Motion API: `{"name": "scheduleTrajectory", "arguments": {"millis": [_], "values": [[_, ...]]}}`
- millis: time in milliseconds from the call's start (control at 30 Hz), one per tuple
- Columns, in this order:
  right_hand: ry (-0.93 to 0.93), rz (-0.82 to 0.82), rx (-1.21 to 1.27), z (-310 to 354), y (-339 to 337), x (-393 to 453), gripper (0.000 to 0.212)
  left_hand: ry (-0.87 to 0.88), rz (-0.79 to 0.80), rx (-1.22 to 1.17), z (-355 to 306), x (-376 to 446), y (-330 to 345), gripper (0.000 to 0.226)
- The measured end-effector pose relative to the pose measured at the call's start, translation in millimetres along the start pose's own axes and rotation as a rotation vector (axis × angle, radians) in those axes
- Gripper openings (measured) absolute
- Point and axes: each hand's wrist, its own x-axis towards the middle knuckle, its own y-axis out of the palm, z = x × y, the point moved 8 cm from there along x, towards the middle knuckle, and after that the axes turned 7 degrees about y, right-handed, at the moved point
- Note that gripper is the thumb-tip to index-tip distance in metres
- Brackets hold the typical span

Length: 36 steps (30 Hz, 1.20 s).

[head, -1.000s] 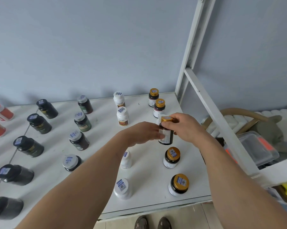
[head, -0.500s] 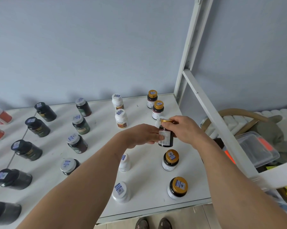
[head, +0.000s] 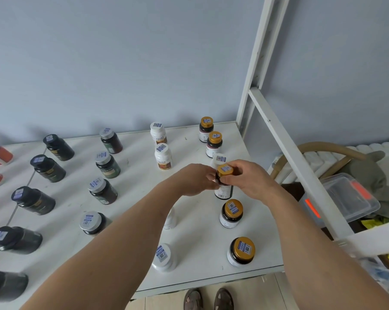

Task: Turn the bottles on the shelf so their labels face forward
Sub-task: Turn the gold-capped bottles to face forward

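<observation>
Both hands' grip, left hand (head: 194, 181) and right hand (head: 248, 179), clamps the upright gold-capped bottle (head: 223, 184) (barcode facing forward).

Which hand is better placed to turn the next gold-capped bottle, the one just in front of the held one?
Probably the right hand. Both hands grip the held bottle, but the next gold-capped bottle stands beside the right forearm, on the shelf near its right edge. The left hand would have to cross over.

bottle (head: 223, 184): dark, gold cap, upright, barcode facing front, near shelf (head: 195, 274) right edge
</observation>
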Motion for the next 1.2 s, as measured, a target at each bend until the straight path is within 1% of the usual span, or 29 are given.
{"name": "scheduleTrajectory", "arguments": {"millis": [133,333,400,467,533,667,733,800,967,1067,1133,1200], "values": [[0.036,0.069,0.068,-12.1,14.2,0.5,0.043,0.005,-0.007,0.041,0.4,0.7,-1.2,0.047],[0.090,0.106,0.155,-26.8,14.6,2.8,0.047,-0.038,-0.001,0.098,15.0,2.6,-2.9,0.053],[0.096,0.041,0.179,-22.2,4.7,3.0,0.052,-0.057,-0.013,0.099,20.2,3.6,-6.0,0.053],[0.081,-0.060,0.139,-11.6,-7.0,6.4,0.061,-0.072,-0.027,0.107,24.0,4.5,-8.6,0.054],[0.052,-0.077,0.069,1.9,-9.3,15.6,0.063,-0.082,-0.039,0.119,26.4,6.9,-10.4,0.055],[0.056,0.041,-0.077,17.4,2.0,36.4,0.057,-0.097,-0.051,0.100,30.5,12.4,-11.4,0.056],[0.056,0.056,-0.124,21.0,2.9,43.2,0.052,-0.103,-0.044,0.081,33.1,14.7,-10.9,0.056],[0.042,0.041,-0.146,23.9,0.4,48.3,0.046,-0.111,-0.045,0.043,36.3,17.8,-11.1,0.057],[-0.014,-0.019,-0.090,35.3,-8.5,53.5,0.032,-0.125,-0.067,-0.129,38.9,20.8,-16.5,0.058],[-0.030,-0.065,-0.088,42.4,-15.7,55.0,0.032,-0.105,-0.089,-0.176,35.7,21.9,-22.7,0.052],[-0.018,-0.096,-0.066,44.8,-20.9,55.9,0.036,-0.090,-0.089,-0.184,31.6,22.5,-26.9,0.044],[-0.007,-0.121,-0.043,48.1,-25.8,55.6,0.039,-0.087,-0.079,-0.242,29.9,22.8,-29.1,0.041]]}}
